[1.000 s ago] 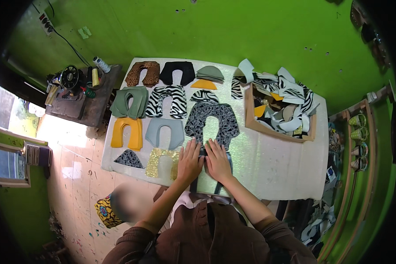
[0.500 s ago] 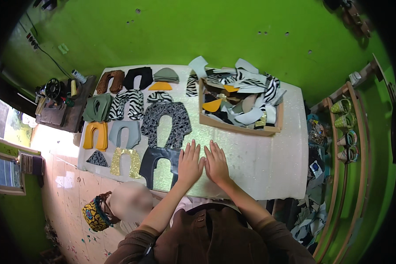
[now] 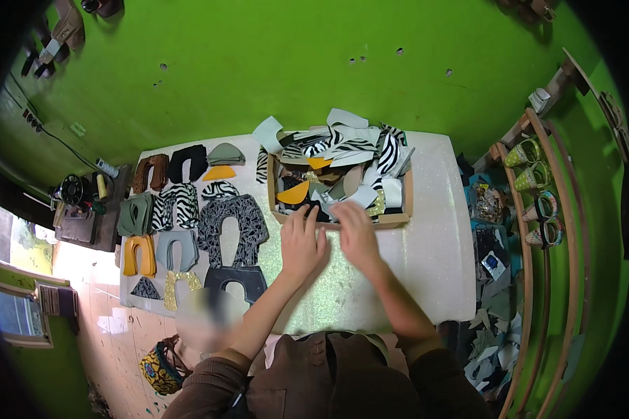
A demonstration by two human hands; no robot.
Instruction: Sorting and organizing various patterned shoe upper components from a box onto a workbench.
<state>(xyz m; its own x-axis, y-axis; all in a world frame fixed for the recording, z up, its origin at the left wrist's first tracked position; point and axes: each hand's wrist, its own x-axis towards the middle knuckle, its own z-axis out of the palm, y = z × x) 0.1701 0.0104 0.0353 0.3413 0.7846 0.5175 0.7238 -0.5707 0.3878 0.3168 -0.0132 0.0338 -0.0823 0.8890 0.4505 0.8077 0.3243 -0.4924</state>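
Any print on the small blue-and-white piece [image 3: 493, 265] lying among the scraps [image 3: 495, 305] at the right is too small to make out. Both forearms reach forward over the surface [image 3: 433, 269], sleeves pushed up, with the hands side by side and a little apart. The left hand [image 3: 301, 244] is palm down and loose, its fingers extended to the near wall of the box and its thumb apart from them. The right hand [image 3: 357, 236] is blurred, its fingers bent at the same wall; whether it grasps anything I cannot tell. The open tan box [image 3: 394, 221] sits toward the far side of the surface, heaped with offcuts: a yellow half-round [image 3: 293, 193], zebra-striped pieces [image 3: 388, 152], pale curved pieces [image 3: 347, 119] hanging over the rim, and a gold glitter piece [image 3: 377, 204]. Left of the hands lie U-shaped cut pieces in rows, among them a large grey-and-black patterned one [image 3: 212, 227], with a plain black one [image 3: 215, 278] nearer the person
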